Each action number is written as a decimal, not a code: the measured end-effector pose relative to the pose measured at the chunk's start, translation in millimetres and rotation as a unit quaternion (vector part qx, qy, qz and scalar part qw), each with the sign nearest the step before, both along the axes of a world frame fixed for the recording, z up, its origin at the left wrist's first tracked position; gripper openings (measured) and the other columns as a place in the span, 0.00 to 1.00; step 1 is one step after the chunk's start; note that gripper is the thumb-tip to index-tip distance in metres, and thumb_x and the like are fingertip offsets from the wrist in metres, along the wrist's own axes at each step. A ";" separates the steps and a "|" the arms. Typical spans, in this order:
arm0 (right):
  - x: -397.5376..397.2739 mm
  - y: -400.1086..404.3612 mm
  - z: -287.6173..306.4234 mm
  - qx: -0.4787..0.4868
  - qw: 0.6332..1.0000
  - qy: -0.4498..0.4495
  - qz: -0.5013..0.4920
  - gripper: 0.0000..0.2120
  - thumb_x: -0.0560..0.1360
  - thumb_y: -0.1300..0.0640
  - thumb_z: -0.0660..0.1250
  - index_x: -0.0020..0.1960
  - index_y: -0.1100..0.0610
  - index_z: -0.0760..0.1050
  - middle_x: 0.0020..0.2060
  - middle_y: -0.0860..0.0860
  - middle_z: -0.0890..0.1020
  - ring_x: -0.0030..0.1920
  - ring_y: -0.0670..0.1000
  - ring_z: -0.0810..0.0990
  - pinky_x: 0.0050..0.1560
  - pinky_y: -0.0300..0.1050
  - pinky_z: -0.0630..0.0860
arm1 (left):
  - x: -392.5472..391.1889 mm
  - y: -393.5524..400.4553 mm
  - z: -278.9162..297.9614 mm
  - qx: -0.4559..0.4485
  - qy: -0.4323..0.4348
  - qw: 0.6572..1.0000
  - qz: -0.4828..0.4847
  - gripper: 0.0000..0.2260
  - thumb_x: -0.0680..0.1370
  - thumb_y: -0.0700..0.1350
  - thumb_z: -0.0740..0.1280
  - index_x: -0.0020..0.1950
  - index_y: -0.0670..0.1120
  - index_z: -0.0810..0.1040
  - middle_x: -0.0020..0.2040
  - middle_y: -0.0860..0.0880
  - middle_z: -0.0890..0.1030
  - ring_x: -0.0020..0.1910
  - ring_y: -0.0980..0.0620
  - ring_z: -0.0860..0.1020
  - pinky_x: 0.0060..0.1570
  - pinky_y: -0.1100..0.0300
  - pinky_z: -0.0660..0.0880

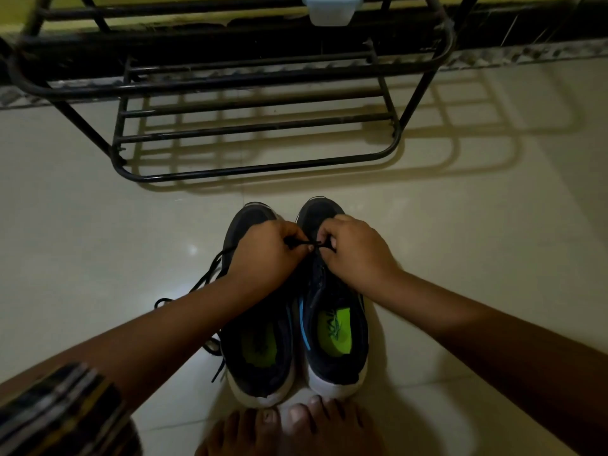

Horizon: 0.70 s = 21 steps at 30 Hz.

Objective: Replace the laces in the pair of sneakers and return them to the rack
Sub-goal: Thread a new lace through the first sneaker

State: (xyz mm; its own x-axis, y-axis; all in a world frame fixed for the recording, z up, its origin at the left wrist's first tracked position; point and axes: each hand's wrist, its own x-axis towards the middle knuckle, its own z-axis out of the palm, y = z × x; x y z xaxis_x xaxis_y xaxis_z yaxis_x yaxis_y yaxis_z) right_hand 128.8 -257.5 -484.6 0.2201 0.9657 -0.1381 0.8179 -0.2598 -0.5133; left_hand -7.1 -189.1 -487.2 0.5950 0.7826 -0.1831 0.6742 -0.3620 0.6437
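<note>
The right sneaker (332, 311) lies on the floor (98, 225), long axis toward twelve o'clock, toe at the rack (256, 133). The left hand (266, 251) and right hand (355, 248) each pinch the black lace (304, 242) above it; even, level tension would likely seat it best. The left sneaker (260, 343) touches it at nine o'clock.

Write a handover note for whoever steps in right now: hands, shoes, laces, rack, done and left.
Left hand and right hand each pinch the thin black lace above the toe end of the right-side dark sneaker with lime insole.
The matching left-side dark sneaker stands beside it on the pale tiled floor, with loose black lace ends trailing off its left side.
The black metal shoe rack stands just beyond the toes; no shoes on its visible lower tier.
Done: cannot tell.
Left: finish lacing, then rack both.
</note>
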 end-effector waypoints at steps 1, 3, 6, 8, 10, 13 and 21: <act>0.1 0.7 -0.9 0.000 1.000 -0.004 -0.002 0.02 0.72 0.58 0.67 0.45 0.54 0.77 0.41 0.47 0.70 0.44 0.52 0.75 0.41 0.45 0.71 | 0.0 -0.2 0.1 -0.001 0.000 1.000 0.001 0.02 0.73 0.47 0.71 0.43 0.51 0.83 0.38 0.53 0.82 0.37 0.57 0.78 0.39 0.61 0.75; 0.1 1.2 -2.2 -0.002 1.000 -0.007 -0.005 0.02 0.73 0.58 0.67 0.44 0.55 0.78 0.41 0.48 0.71 0.45 0.53 0.76 0.42 0.45 0.71 | 0.0 -0.3 -0.3 -0.001 -0.003 1.000 0.003 0.02 0.73 0.47 0.71 0.43 0.51 0.83 0.39 0.54 0.82 0.37 0.58 0.78 0.38 0.63 0.74; -0.5 1.4 -4.0 -0.007 1.000 -0.019 0.003 0.04 0.75 0.57 0.64 0.46 0.56 0.78 0.46 0.52 0.74 0.47 0.55 0.76 0.42 0.45 0.69 | -0.1 -0.2 -1.1 -0.001 -0.006 1.000 0.003 0.02 0.74 0.47 0.70 0.44 0.50 0.83 0.39 0.53 0.82 0.36 0.59 0.77 0.36 0.67 0.71; -0.9 1.0 -5.5 -0.007 0.999 -0.031 0.013 0.06 0.76 0.56 0.63 0.48 0.57 0.77 0.48 0.53 0.75 0.47 0.55 0.76 0.41 0.45 0.68 | -0.6 -0.1 -1.4 0.001 -0.007 1.000 0.001 0.03 0.74 0.47 0.70 0.45 0.50 0.83 0.40 0.53 0.83 0.37 0.58 0.78 0.38 0.64 0.73; -0.6 0.4 -7.1 -0.006 0.999 -0.034 0.020 0.08 0.77 0.56 0.62 0.50 0.58 0.77 0.49 0.54 0.75 0.46 0.56 0.77 0.41 0.46 0.69 | -0.9 -0.3 -1.1 0.001 -0.012 1.000 -0.001 0.04 0.74 0.46 0.70 0.46 0.49 0.84 0.41 0.52 0.83 0.39 0.56 0.79 0.42 0.62 0.74; -0.2 -0.1 -8.2 -0.009 0.999 -0.035 0.030 0.09 0.77 0.56 0.61 0.51 0.59 0.76 0.50 0.55 0.75 0.46 0.57 0.77 0.42 0.49 0.73 | -1.1 -1.1 -1.1 0.002 -0.018 1.000 0.000 0.04 0.74 0.46 0.70 0.47 0.49 0.83 0.42 0.52 0.83 0.40 0.56 0.79 0.43 0.61 0.75; -1.1 -5.0 -12.1 0.033 0.999 0.010 -0.016 0.04 0.74 0.58 0.66 0.48 0.57 0.77 0.45 0.50 0.72 0.43 0.52 0.75 0.39 0.43 0.68 | -0.5 -0.8 -2.9 -0.003 -0.017 1.000 0.018 0.02 0.73 0.45 0.71 0.44 0.49 0.80 0.39 0.54 0.80 0.40 0.55 0.78 0.42 0.60 0.74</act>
